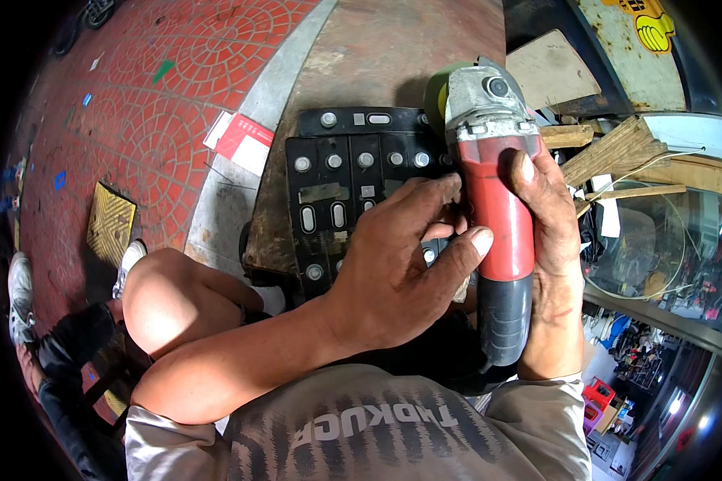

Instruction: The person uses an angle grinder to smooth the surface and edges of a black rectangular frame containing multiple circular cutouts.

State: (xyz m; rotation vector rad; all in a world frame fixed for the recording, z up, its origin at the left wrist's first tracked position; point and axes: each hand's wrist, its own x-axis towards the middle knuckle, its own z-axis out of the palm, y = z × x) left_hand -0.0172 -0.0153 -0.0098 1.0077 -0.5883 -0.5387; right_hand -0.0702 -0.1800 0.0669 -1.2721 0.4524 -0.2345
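A red angle grinder [497,212] with a grey metal gear head and a black rear grip stands in front of my chest, head pointing away from me. My right hand [549,208] wraps its right side, thumb lying over the red body. At the left side, my left hand [409,252] has its fingers curled and its thumb tip against the body; the contact of its other fingers is partly hidden. A yellow-green disc [436,94] shows behind the gear head. Under my hands lie black strips [329,184] with round silver studs and oval slots.
The strips rest on a worn brown tabletop [377,68]. Wood offcuts [618,152] and a glass-topped case [658,240] are at the right. Beyond the table's left edge is red patterned paving [192,64], with a red-and-white card [241,143]. Another person's legs [72,345] are at the lower left.
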